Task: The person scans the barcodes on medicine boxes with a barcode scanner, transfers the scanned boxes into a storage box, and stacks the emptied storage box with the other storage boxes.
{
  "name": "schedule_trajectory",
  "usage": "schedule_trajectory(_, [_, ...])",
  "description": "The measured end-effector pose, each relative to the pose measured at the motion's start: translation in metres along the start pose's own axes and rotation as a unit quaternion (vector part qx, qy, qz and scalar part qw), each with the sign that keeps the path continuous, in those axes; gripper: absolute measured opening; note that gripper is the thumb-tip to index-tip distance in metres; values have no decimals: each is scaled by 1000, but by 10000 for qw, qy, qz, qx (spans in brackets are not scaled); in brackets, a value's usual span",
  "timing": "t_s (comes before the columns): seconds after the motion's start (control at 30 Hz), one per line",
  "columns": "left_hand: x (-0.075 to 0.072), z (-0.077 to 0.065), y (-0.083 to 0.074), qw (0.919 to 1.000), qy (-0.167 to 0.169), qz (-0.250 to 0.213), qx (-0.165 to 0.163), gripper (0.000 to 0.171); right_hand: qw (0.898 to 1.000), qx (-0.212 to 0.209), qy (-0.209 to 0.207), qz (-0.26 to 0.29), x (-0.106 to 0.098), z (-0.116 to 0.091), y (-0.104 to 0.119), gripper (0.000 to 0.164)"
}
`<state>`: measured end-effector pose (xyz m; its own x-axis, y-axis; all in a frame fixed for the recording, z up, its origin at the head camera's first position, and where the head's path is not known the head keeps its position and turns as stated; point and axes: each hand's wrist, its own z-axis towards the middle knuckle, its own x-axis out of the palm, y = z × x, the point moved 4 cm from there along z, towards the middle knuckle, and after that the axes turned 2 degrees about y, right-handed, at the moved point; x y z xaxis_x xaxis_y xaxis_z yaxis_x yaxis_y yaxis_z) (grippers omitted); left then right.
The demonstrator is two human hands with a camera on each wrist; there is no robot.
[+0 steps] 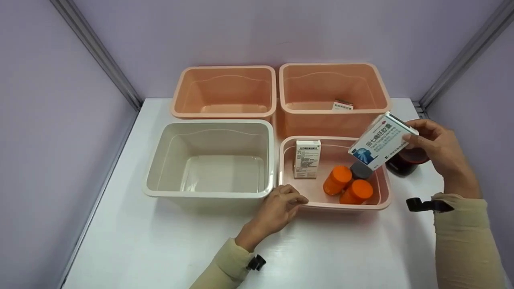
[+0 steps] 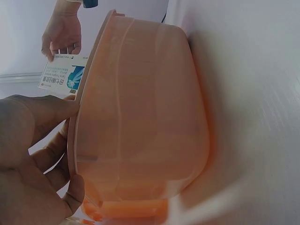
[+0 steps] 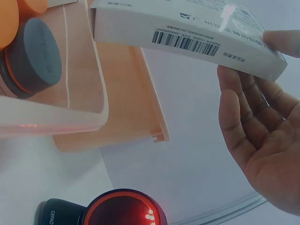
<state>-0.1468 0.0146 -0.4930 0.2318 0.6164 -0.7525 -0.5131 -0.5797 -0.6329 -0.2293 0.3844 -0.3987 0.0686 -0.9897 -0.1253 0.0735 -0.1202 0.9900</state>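
Observation:
My right hand (image 1: pixel 447 156) pinches a white medicine box (image 1: pixel 379 140) between thumb and fingers, tilted above the right edge of the front pink bin. A barcode shows on the box's narrow side in the right wrist view. My left hand (image 1: pixel 281 210) grips the near-left rim of that pink bin (image 1: pixel 341 206), thumb on one side and fingers on the other. Inside the bin are two orange bottles (image 1: pixel 337 180), a bottle with a dark grey cap (image 1: pixel 360 170), and another white medicine box (image 1: pixel 307 158) at the left wall.
A black scanner (image 3: pixel 124 208) with a red-lit window stands right of the pink bin, partly behind my right hand in the head view. A white bin (image 1: pixel 209 194) is at front left. Two orange bins stand behind, and the right one (image 1: pixel 333 122) holds a small box (image 1: pixel 342 105).

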Motion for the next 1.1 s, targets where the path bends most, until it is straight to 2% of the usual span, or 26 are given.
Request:
schedule_trajectory(0.2, [-1, 0, 1, 10000, -25, -7, 56, 19, 9973, -401, -444, 437, -7, -3, 3, 20])
schedule_trajectory(0.4, [-1, 0, 0, 9999, -39, -3, 156, 18, 9921, -535, -1045, 446, -14, -5, 2, 20])
schedule_trajectory(0.67, [-1, 0, 1, 9999, -15, -12, 103, 19, 9805, -221, -1842, 643, -26, -6, -3, 19])
schedule_trajectory(0.93, [-1, 0, 1, 9999, -45, 52, 132, 20, 9683, 137, -2487, 201, -35, -10, -7, 18])
schedule_trajectory(1.1, [0, 0, 2, 9999, -29, 62, 98, 21, 9641, 312, -2638, 6, -38, -13, -11, 19])
